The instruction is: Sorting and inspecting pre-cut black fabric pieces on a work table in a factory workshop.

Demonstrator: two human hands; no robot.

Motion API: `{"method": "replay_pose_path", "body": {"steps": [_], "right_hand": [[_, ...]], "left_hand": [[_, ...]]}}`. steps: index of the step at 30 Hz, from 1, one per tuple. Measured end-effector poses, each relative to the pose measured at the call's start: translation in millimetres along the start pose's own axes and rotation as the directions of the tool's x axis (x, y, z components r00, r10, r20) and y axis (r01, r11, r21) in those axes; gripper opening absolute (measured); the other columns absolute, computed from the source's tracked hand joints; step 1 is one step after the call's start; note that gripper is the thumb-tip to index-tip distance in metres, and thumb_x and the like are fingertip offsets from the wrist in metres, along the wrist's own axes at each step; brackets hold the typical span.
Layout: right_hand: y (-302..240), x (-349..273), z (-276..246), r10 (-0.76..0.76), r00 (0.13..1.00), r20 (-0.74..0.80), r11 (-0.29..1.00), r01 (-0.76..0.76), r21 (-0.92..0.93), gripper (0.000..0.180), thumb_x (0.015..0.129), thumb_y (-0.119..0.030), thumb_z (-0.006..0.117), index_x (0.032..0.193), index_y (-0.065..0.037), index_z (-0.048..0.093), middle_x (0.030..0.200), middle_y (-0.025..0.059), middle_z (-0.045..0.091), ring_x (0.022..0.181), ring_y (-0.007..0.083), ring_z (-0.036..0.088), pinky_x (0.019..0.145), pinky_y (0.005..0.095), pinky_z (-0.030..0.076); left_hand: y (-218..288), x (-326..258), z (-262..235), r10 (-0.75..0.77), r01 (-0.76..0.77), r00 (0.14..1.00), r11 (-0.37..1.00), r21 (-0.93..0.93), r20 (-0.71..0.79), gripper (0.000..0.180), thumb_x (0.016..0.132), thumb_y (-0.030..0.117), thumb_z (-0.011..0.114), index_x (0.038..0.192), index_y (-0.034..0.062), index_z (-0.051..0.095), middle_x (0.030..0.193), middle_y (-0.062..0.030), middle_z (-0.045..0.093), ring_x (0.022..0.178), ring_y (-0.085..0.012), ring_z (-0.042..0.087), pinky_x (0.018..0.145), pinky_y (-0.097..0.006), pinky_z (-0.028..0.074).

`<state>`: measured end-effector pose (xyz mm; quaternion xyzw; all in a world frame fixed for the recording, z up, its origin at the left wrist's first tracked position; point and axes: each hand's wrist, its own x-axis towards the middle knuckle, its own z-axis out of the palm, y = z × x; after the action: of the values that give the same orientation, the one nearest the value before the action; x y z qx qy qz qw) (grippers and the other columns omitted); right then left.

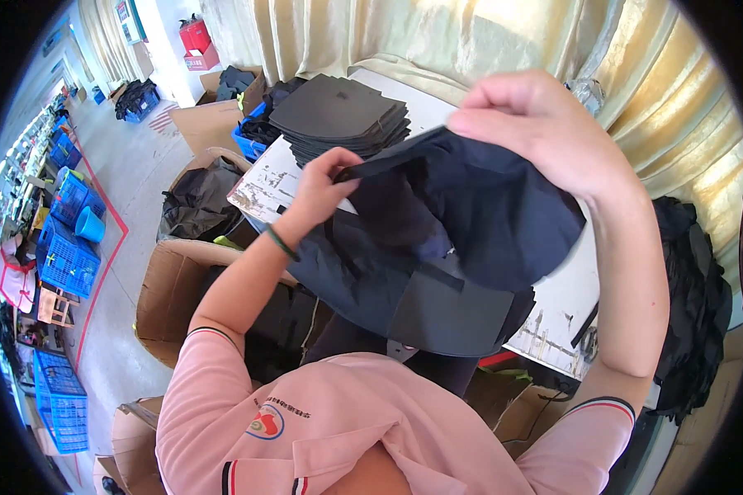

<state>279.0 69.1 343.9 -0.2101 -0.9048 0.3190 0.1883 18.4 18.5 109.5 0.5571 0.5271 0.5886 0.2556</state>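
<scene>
Dark fabric piece point(462, 223), one, pinched by left hand point(326, 186) and right hand point(537, 124).

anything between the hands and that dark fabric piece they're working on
Nothing visible does. The left hand pinches one edge of the dark fabric piece and the right hand grips its top edge, both touching it directly above the white table.

Dark navy fabric piece point(470, 223), folded, lifted above white table

White scuffed worktop point(264, 186); stack of black fabric pieces point(340, 120) at far end, dark cut panels point(437, 305) near edge.
</scene>
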Motion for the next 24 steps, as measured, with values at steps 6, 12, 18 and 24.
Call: {"method": "replay_pose_path", "body": {"steps": [6,12,18,24], "right_hand": [[40,-73,4,0.304,0.945,0.117,0.929,-0.322,0.185,0.015,0.089,-0.015,0.07,0.086,-0.001,0.066,0.072,-0.0051,0.059,0.065,0.0016,0.049,0.058,0.0204,0.041],[77,-160,61,0.413,0.821,0.396,0.659,-0.569,0.492,0.012,0.086,-0.007,0.073,0.093,-0.001,0.065,0.079,-0.0012,0.066,0.072,0.0023,0.057,0.064,0.0184,0.045],[110,-214,100,0.369,0.784,0.499,0.492,-0.621,0.611,0.015,0.086,-0.006,0.073,0.095,-0.001,0.063,0.08,-0.0019,0.064,0.073,0.0018,0.056,0.064,0.0194,0.044],[170,-211,126,0.594,0.785,0.178,0.718,-0.617,0.324,0.015,0.084,-0.007,0.073,0.089,-0.001,0.06,0.07,-0.0013,0.061,0.064,0.0034,0.053,0.058,0.0219,0.043]], "left_hand": [[-20,-29,-89,-0.037,0.007,0.998,0.887,0.461,0.057,0.022,0.073,-0.005,0.068,0.094,0.0009,0.063,0.09,-0.0078,0.069,0.086,-0.0168,0.066,0.081,-0.031,0.051],[6,-59,-160,-0.269,0.063,0.913,0.835,0.546,0.306,0.024,0.067,-0.007,0.066,0.089,0.0015,0.059,0.084,-0.0053,0.062,0.088,-0.0146,0.059,0.082,-0.028,0.047],[27,-47,-181,-0.638,0.368,0.603,0.755,0.543,0.479,0.027,0.071,-0.006,0.073,0.082,0.0043,0.051,0.073,0.0028,0.048,0.075,-0.0064,0.046,0.067,-0.024,0.04],[-23,-12,-148,-0.608,0.158,0.535,0.754,0.638,0.587,0.029,0.077,0.013,0.078,0.083,0.0023,0.052,0.072,-0.0002,0.052,0.071,-0.0118,0.047,0.065,-0.03,0.04]]}}
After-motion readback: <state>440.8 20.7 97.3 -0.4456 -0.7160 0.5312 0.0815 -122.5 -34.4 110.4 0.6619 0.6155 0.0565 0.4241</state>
